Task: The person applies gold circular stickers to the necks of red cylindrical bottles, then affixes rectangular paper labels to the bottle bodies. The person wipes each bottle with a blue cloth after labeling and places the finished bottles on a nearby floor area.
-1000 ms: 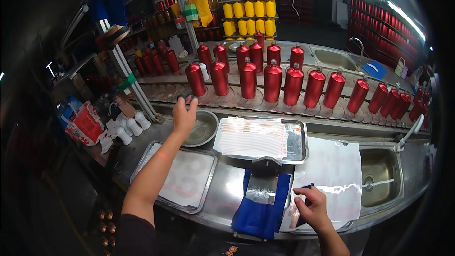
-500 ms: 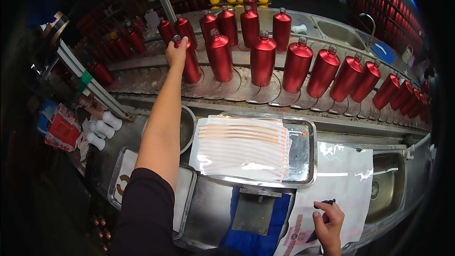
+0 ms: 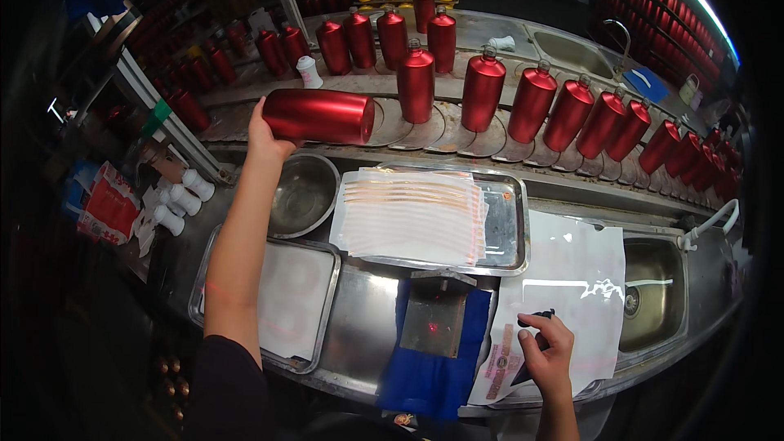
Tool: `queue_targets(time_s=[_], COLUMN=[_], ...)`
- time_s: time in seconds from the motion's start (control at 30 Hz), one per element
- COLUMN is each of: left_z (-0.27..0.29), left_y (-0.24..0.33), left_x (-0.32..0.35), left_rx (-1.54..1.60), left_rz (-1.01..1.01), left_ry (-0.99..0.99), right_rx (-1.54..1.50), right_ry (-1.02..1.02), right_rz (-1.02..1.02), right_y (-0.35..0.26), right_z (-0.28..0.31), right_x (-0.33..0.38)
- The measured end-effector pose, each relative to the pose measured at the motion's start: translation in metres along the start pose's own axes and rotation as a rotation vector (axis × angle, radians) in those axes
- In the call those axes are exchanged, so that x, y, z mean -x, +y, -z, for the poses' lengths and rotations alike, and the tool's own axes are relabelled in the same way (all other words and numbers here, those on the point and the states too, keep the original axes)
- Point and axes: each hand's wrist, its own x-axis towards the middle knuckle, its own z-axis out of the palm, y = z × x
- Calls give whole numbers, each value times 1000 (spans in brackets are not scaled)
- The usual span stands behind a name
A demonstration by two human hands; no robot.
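My left hand [image 3: 268, 140] is closed around the neck end of a glossy red bottle [image 3: 327, 117]. It holds the bottle almost level in the air above the metal basin, base toward the right; the neck is hidden in the hand. Lower right, my right hand [image 3: 545, 355] curls its fingers on a dark, flat-bladed tool [image 3: 523, 372] whose exact kind I cannot make out. That hand is over a glossy white sheet [image 3: 576, 278] with pink and gold print near its lower left corner. A metal block [image 3: 433, 325] with a red light spot rests on blue cloth [image 3: 416, 380].
Red bottles [image 3: 482, 94] stand upright along a curved plate conveyor [image 3: 425, 135]. White sheets with gold bands [image 3: 408, 229] lie on a metal tray [image 3: 518, 233]. A round basin [image 3: 304, 196], a second tray [image 3: 325, 322], a sink [image 3: 653, 294] and white fittings [image 3: 184, 196] surround the work area.
The red bottle in my left hand has come up off the conveyor and tipped from upright onto its side. My right hand keeps its grip on the dark tool. The view has shifted.
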Motion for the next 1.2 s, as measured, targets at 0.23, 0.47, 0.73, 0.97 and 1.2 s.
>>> queue_targets(time_s=[0.23, 0.47, 0.73, 0.97, 1.2], left_z=[55, 68, 37, 70, 223], left_y=[-33, -42, -96, -73, -25], left_x=[195, 322, 379, 387, 316], left_rx=[107, -26, -860, -903, -1916], left_rz=[60, 135, -469, -477, -337], left_ry=[-17, -62, -363, -508, 265], right_rx=[-148, 7, 92, 55, -94], right_ry=[-148, -300, -310, -398, -321], right_rz=[169, 288, 306, -59, -203], right_y=[-49, -97, -113, -111, -104], right_z=[-23, -70, -107, -105, -93], right_x=[24, 56, 64, 82, 79])
